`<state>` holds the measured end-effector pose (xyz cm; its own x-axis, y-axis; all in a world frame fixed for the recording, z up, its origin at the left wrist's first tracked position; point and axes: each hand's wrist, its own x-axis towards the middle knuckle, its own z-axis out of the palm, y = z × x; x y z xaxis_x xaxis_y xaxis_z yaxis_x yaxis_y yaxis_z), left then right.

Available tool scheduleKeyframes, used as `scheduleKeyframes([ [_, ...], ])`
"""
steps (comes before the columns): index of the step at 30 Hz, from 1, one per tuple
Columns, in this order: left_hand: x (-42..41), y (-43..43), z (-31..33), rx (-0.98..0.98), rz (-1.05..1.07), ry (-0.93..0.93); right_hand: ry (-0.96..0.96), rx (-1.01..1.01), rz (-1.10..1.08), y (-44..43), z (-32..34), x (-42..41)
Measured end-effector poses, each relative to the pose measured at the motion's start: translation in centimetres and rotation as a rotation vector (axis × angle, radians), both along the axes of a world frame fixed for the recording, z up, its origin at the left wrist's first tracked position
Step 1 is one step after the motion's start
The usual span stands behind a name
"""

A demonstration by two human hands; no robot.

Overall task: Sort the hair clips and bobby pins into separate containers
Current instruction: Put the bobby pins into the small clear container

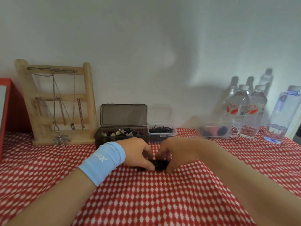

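A bunch of black bobby pins (160, 165) lies on the red-and-white cloth at the middle of the table. My left hand (138, 152), with a light blue wristband, and my right hand (175, 152) curl round the bunch from either side, thumbs in front and fingers behind. Just behind the hands, a dark smoky box (120, 136) with its lid raised holds small hair clips (121, 132). To its right a small clear box (162, 132), lid up, holds black bobby pins (161, 128).
A wooden jewellery stand (57, 103) with hanging chains is at the back left, beside a red box (9, 108). Another clear box (215, 130) with dark and red items, water bottles (247, 110) and a glass (275, 132) stand at the back right, against the wall.
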<state>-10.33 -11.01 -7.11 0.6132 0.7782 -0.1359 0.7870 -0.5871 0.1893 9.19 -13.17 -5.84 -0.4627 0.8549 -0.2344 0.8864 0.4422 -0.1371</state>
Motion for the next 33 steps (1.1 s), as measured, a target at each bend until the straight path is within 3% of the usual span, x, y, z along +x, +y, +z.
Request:
scheduleKeyframes([
  [3, 0.1, -0.2, 0.2, 0.003, -0.015, 0.067, 0.014, 0.020, 0.038, 0.4, -0.3, -0.3],
  [9, 0.5, -0.3, 0.0, 0.018, -0.018, -0.137, 0.040, 0.060, 0.039, 0.7, -0.9, -0.4],
  [13, -0.4, -0.1, 0.5, 0.024, 0.043, 0.062, 0.016, 0.081, 0.068, 0.5, -1.1, -0.6],
  [15, -0.4, -0.1, 0.4, 0.041, 0.042, 0.075, -0.007, 0.094, 0.090, 0.3, -1.2, -0.7],
  [23, -0.2, 0.2, 0.1, 0.052, 0.017, -0.159, 0.010, 0.142, 0.046, 0.3, -1.7, -1.0],
  [29, -1.0, 0.8, 1.1, 0.112, 0.114, -0.347, 0.169, 0.130, -0.044, 0.5, -1.5, 0.4],
  [33, -0.9, 0.6, 1.1, 0.046, 0.122, -0.368, 0.288, 0.109, -0.105, 0.5, -1.8, 1.0],
])
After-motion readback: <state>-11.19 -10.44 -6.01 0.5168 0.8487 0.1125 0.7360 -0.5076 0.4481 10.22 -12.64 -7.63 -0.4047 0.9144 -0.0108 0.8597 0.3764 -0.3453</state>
